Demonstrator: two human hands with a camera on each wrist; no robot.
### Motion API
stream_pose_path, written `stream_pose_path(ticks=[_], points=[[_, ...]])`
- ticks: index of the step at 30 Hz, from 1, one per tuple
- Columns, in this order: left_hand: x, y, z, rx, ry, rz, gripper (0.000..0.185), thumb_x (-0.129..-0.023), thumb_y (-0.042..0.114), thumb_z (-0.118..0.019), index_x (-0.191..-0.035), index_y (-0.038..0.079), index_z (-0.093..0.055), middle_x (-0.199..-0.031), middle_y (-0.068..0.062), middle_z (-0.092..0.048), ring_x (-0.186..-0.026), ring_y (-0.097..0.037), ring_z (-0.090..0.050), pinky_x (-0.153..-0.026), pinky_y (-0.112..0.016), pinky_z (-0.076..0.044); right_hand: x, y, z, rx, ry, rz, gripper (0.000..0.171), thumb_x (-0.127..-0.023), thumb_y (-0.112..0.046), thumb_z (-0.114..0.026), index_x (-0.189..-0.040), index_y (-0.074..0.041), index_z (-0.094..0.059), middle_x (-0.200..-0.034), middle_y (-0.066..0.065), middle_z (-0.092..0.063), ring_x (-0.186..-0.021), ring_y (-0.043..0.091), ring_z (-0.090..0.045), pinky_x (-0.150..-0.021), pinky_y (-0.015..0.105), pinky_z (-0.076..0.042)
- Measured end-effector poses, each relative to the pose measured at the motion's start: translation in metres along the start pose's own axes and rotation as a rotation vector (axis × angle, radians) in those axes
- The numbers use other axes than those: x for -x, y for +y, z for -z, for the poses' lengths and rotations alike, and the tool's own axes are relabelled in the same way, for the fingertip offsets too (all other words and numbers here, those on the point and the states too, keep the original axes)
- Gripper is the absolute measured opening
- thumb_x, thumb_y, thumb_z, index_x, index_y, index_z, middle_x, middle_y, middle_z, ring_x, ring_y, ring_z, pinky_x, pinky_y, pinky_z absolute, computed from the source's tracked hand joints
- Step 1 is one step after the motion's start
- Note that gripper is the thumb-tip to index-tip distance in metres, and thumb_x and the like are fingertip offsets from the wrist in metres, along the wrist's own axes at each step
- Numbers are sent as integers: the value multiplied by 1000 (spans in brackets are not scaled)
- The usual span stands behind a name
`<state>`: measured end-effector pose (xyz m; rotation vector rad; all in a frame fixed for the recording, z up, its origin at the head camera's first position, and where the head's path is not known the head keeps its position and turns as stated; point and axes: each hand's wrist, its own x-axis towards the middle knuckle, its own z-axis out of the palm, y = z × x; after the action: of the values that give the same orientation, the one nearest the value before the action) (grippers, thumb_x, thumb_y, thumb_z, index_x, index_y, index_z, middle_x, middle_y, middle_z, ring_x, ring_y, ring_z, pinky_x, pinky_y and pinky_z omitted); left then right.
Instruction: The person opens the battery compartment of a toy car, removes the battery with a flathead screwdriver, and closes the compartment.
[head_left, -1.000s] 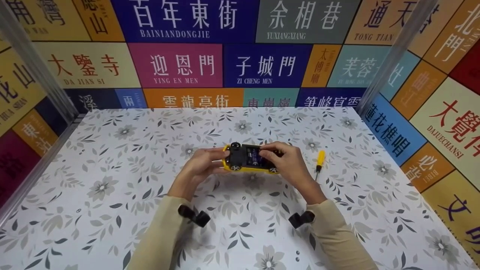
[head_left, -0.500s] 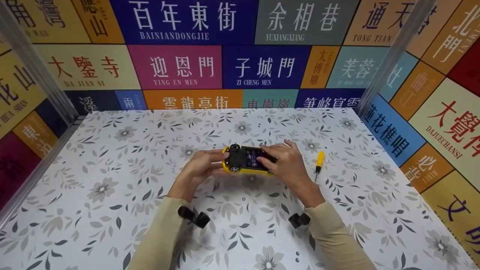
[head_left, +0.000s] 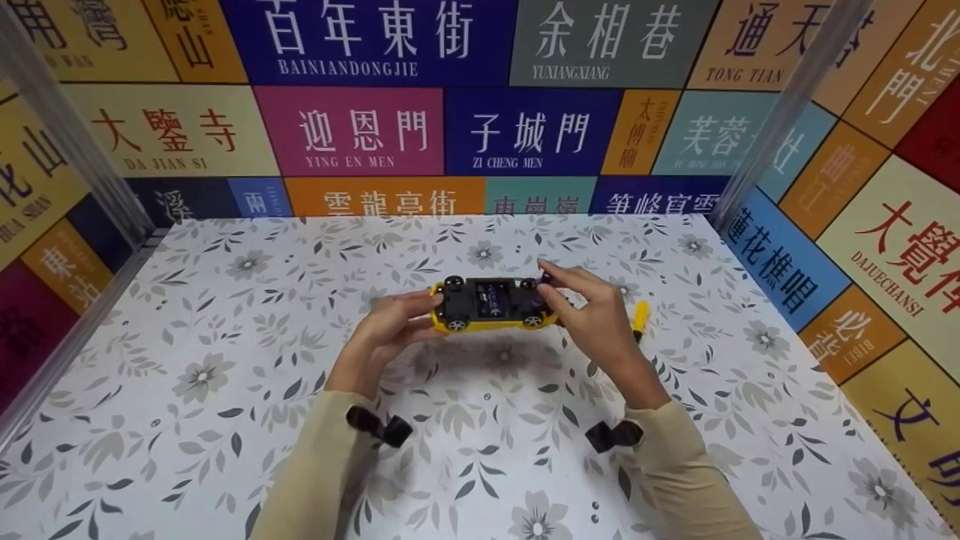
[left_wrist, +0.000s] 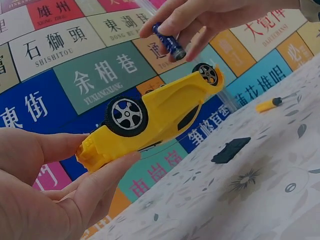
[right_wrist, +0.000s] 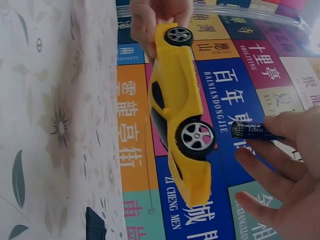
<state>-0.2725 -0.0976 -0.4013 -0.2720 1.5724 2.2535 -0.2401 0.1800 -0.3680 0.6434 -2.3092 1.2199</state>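
Note:
My left hand (head_left: pixel 382 334) pinches one end of a yellow toy car (left_wrist: pixel 162 112), held upside down above the table. Its black underside faces up in the head view, where the battery compartment (head_left: pixel 493 298) stands uncovered with a dark blue battery visible inside. Just off the car's other end, my right hand (head_left: pixel 600 319) pinches a blue AA-type battery (right_wrist: pixel 252 130) between thumb and fingers. In the right wrist view that battery is apart from the car, and the other fingers spread loosely. From both wrist views the inside of the compartment is hidden.
A yellow-handled screwdriver (left_wrist: pixel 269 104) lies on the flower-patterned table (head_left: pixel 300 465), partly behind my right arm in the head view. A small black cover (left_wrist: pixel 231 150) also lies on the table. Walls with coloured Chinese-character panels stand behind and at both sides.
My right hand has come away from the compartment toward the right and up, with a battery in its fingers. The car has shifted slightly left and up in my left hand.

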Motion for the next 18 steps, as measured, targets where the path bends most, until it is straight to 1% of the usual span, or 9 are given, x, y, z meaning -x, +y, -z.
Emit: stream_pose_path(ticks=[3, 7, 10, 12, 15, 16, 18], points=[[0, 1, 3, 10, 6, -9, 48, -98, 6, -61, -143, -3, -50, -98, -10, -73, -84, -20, -74, -72, -28, -65, -1, 1, 5, -34, -12, -59, 38, -98, -14, -65, -136, -13, -63, -110, 9, -73, -100, 23, -69, -94, 38, -60], [0, 1, 5, 23, 4, -15, 49, -96, 5, -62, -143, -4, -51, -99, -12, -73, -83, -22, -74, -74, -30, -65, -1, 7, 13, -55, -44, -162, 39, -101, -16, -60, -140, -17, -59, -113, 9, -70, -101, 19, -66, -89, 22, -58], [0, 2, 5, 33, 2, -18, 49, -96, 4, -62, -142, -4, -51, -100, -13, -72, -83, -22, -74, -74, -30, -65, -1, 15, 19, -85, -63, -240, 40, -102, -18, -57, -143, -19, -56, -116, 11, -68, -102, 14, -64, -85, 15, -56], [1, 3, 6, 32, 2, -22, 48, -96, 4, -62, -142, -5, -51, -102, -13, -72, -83, -22, -74, -74, -30, -65, 0, 21, 23, -138, -74, -289, 41, -103, -18, -56, -144, -19, -55, -119, 14, -67, -102, 9, -65, -86, 14, -56], [1, 4, 5, 22, 8, -18, 48, -96, 4, -62, -142, -4, -51, -107, -15, -71, -85, -22, -74, -75, -30, -65, 2, 33, 27, -247, -70, -362, 41, -103, -16, -56, -144, -14, -54, -124, 21, -66, -101, 3, -67, -88, 18, -60], [1, 4, 5, 16, 13, -14, 48, -96, 5, -62, -142, -4, -51, -109, -15, -70, -86, -21, -74, -75, -30, -65, 3, 37, 29, -274, -65, -384, 41, -103, -15, -57, -144, -13, -54, -126, 23, -66, -102, 3, -69, -88, 20, -60], [1, 4, 5, 8, 23, -5, 48, -96, 6, -63, -142, -3, -51, -114, -16, -69, -87, -21, -74, -76, -30, -65, 5, 46, 31, -287, -61, -425, 42, -102, -15, -57, -144, -13, -54, -128, 25, -65, -102, 4, -70, -87, 21, -61]])
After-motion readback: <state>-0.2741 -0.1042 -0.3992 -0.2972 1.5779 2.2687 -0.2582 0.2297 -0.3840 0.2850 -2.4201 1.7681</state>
